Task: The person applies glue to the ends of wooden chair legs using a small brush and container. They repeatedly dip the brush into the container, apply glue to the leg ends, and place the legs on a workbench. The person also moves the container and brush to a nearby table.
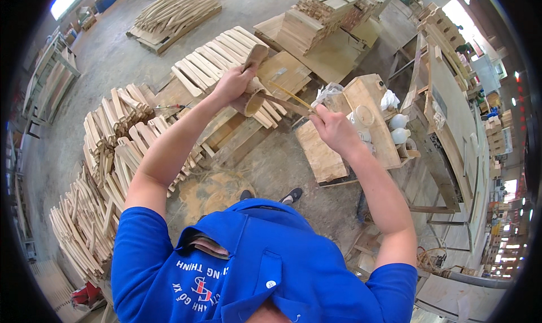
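Observation:
My left hand (234, 86) is raised ahead of me, closed around a brownish cup (247, 104) whose rim tilts toward me. A curved wooden piece (257, 54) sticks out past the fingers of that hand. To its right, my right hand (337, 132) is closed on a flat wooden stick (288, 104), whose far end reaches the cup. A thin yellow stick (291, 94) also runs out from the right fingers. What lies inside the cup cannot be made out. Pale slats (217, 55) lie in a row on a low stand beyond my left hand.
A wooden box-like stand (322, 148) at right bears a white tub (362, 117), white bottles (401, 135) and crumpled plastic (327, 91). Piled wooden legs (84, 221) fill the left. Stacked boards (305, 29) stand farther off. Sawdust (212, 190) covers floor near my feet.

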